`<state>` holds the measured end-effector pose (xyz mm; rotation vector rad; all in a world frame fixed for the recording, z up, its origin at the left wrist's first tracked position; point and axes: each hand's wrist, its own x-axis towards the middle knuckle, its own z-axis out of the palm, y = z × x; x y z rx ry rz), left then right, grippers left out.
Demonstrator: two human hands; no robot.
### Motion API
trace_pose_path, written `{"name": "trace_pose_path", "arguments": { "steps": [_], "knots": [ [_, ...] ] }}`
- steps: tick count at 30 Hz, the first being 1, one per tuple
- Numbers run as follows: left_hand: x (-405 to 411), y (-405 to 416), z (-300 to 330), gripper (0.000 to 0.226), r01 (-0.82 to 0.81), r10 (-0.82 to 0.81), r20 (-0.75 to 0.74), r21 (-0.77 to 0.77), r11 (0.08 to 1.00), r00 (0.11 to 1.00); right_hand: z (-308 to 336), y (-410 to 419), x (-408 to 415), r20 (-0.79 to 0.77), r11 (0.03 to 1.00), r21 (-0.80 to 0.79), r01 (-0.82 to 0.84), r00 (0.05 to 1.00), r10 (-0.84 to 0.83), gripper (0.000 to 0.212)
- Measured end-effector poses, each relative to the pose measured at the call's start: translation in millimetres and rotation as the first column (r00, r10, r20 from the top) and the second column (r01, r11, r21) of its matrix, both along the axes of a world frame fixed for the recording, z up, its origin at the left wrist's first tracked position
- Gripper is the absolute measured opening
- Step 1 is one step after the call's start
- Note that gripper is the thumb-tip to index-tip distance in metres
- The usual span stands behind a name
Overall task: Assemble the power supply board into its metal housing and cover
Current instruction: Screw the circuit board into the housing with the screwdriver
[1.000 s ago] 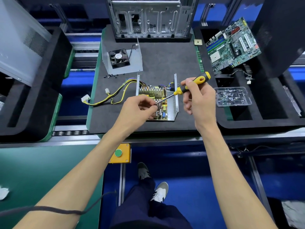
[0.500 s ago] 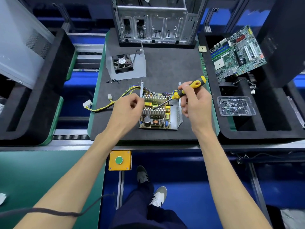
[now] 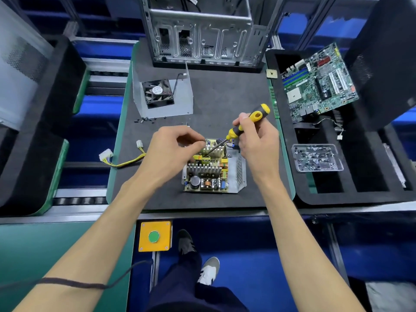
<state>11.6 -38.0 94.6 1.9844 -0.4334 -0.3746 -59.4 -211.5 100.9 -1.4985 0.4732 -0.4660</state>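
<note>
The power supply board (image 3: 208, 174) sits inside its open metal housing (image 3: 240, 174) near the front edge of the dark foam mat (image 3: 225, 91), slightly right of the middle. The right hand (image 3: 256, 140) is wrapped around the yellow-and-black screwdriver (image 3: 247, 122), whose shaft slants down and left so the tip lands among the heat sinks at the far side of the board. The left hand (image 3: 171, 152) hovers over the board's far-left corner with thumb and fingertips drawn together as if pinching something small — whether a screw is actually between them is too small to tell.

This looks like the fastening step: the board is seated and is being screwed down, and the cover is not yet on. The cover (image 3: 164, 104), a bent metal sheet carrying a fan (image 3: 158, 93), lies toward the far-left part of the mat, with a few loose screws (image 3: 144, 119) just in front of it.

The next move probably calls for setting the tip square into a screw head and keeping the shaft upright enough not to slip onto components. The yellow wire harness (image 3: 126, 162) trails off the mat's left edge — it should stay clear of the housing walls when the cover goes on.
</note>
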Motion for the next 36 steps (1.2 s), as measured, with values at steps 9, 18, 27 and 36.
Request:
{"name": "trace_pose_path", "arguments": {
  "steps": [9,18,27,36],
  "knots": [
    [18,10,8,0.007,-0.149,-0.031,-0.436,-0.374,0.915,0.899,10,2,27,0.071,0.933,0.358,0.037,0.995,-0.067,0.027],
    [34,17,12,0.015,-0.191,-0.058,-0.536,-0.398,0.897,0.842,15,12,46,0.118,0.879,0.476,0.002,0.991,-0.066,0.030],
    [39,12,9,0.013,-0.329,-0.051,-0.633,-0.468,0.820,0.772,15,16,49,0.155,0.885,0.466,-0.017,0.986,-0.063,0.030],
    [39,4,13,0.011,-0.348,-0.052,-0.642,-0.480,0.805,0.765,16,9,48,0.157,0.896,0.445,-0.004,0.985,-0.073,0.030]
  ]
}}
